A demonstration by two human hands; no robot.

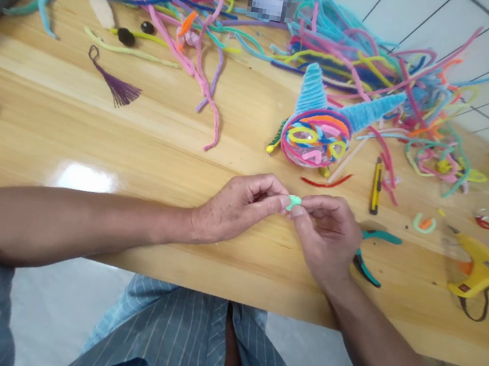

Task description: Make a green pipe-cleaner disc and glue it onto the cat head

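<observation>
Between my two hands, over the front half of the wooden table, is a short, bent mint-green piece of pipe cleaner (294,202). My left hand (245,205) pinches one end between thumb and forefinger. The other end sits in the fingertips of my right hand (327,231). Just beyond the hands stands a round pipe-cleaner mask (315,137) with two tall blue horns and loops of several colours on its face. A red pipe cleaner (326,181) lies in front of it. Pliers with teal handles (380,237) are partly hidden behind my right hand.
A yellow utility knife (376,186) and a yellow glue gun (483,267) lie to the right. Colourful pipe cleaners (344,37) are heaped along the tiled wall. On the left are a purple tassel (117,87) and a pink pipe cleaner (204,86). The table's front edge (217,291) runs near my body.
</observation>
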